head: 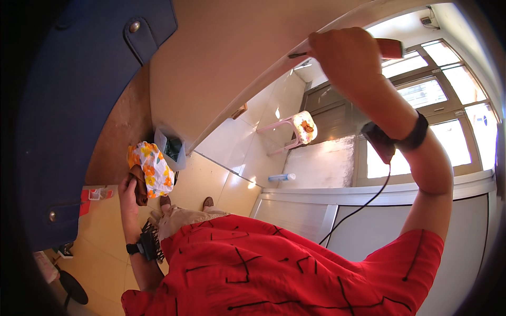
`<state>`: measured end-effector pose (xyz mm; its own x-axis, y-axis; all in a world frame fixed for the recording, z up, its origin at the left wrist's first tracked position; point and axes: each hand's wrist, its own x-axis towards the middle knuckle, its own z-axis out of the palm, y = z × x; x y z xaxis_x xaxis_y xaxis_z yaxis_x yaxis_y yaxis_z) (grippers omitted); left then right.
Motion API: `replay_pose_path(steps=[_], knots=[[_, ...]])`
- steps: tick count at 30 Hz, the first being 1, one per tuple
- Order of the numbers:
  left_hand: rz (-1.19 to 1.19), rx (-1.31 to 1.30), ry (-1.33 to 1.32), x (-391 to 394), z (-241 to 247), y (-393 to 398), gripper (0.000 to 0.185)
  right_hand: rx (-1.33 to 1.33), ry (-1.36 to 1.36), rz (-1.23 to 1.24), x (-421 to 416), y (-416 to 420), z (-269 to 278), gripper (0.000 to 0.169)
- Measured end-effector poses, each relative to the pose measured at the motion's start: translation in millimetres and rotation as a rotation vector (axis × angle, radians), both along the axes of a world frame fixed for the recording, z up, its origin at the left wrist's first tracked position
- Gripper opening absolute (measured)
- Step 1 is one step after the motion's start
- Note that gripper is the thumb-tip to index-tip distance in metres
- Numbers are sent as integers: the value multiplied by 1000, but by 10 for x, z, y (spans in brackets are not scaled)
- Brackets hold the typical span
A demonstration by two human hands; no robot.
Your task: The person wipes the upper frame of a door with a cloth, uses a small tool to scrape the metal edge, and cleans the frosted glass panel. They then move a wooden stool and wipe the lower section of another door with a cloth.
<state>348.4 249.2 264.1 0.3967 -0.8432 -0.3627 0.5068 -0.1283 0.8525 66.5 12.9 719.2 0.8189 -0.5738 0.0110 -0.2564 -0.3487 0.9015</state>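
My right hand (pixel 346 55) is raised beside the edge of a tan wall or partition (pixel 221 59). It is closed around something with a red, block-like end (pixel 390 48) sticking out past the fist. From the other side of the fist a dark, flat tip (pixel 298 55) points at the partition edge; I cannot tell whether both belong to one tool. Low on the left, my left hand (pixel 128 191) grips a folded brown cloth (pixel 138 183). That cloth lies against a white fabric (pixel 152 168) printed with orange and yellow flowers; what is under the fabric is hidden.
A blue leather-like panel (pixel 67 118) with snap straps fills the left. Behind the floral fabric stands a pale bin (pixel 181 156). Further off are a pink-legged stool (pixel 303 118), a light-blue bottle (pixel 281 177) on the floor and glazed doors (pixel 444 102). A black cable (pixel 367 207) hangs from my right wrist.
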Motion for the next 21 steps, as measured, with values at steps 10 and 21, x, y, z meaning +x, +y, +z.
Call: replay_pose_path(steps=[10, 21], knots=[[-2, 25, -4, -6, 17, -8, 24, -3, -14, -17, 70, 42, 1, 10], [-78, 38, -45, 100, -255, 0, 32, 28, -2, 14, 77, -23, -132, 8]])
